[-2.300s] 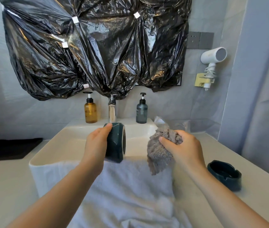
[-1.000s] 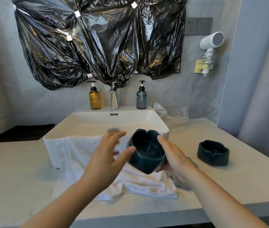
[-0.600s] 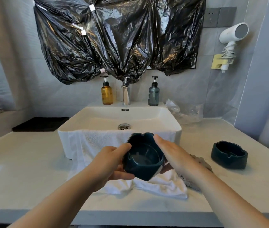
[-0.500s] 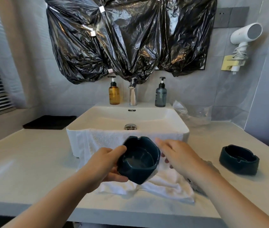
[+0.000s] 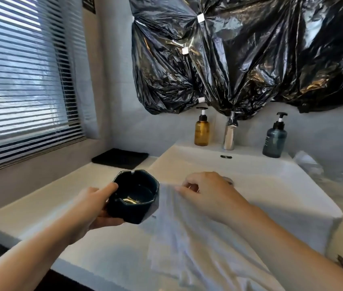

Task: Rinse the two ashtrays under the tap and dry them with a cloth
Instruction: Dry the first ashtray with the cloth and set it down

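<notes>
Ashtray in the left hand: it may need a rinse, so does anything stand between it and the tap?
Nothing visible does. The ashtray, held by the left hand, has only open sink between it and the tap. The right hand pinches the white towel on its front rim, right of that path.

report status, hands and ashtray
Left hand grips the dark ashtray, mouth up, left of the sink. Right hand pinches the white towel at the sink's front rim. Second ashtray out of view; nothing in the way.
</notes>
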`<state>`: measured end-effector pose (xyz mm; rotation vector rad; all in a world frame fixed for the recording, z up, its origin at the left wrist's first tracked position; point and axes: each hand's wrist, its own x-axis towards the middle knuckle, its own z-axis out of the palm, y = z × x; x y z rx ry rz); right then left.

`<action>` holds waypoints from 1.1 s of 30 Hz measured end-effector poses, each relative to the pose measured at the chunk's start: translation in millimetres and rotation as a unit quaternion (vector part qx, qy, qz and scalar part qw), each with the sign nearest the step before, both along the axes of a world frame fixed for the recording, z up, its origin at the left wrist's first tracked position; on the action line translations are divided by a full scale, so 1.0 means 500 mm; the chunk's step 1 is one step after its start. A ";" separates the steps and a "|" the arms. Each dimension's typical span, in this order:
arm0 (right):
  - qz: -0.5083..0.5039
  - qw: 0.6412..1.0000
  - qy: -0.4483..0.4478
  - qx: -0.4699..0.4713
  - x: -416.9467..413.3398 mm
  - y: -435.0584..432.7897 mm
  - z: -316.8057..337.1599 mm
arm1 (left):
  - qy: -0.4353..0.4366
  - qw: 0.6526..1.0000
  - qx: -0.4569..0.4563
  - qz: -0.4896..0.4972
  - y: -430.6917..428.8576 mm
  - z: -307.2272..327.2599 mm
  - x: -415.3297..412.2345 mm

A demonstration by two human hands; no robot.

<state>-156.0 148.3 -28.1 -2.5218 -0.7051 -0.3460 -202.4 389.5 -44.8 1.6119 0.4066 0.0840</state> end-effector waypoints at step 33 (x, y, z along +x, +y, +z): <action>0.087 0.971 -0.029 -0.219 0.694 0.432 -0.141 | 0.006 0.990 -0.036 0.139 0.439 -0.145 0.867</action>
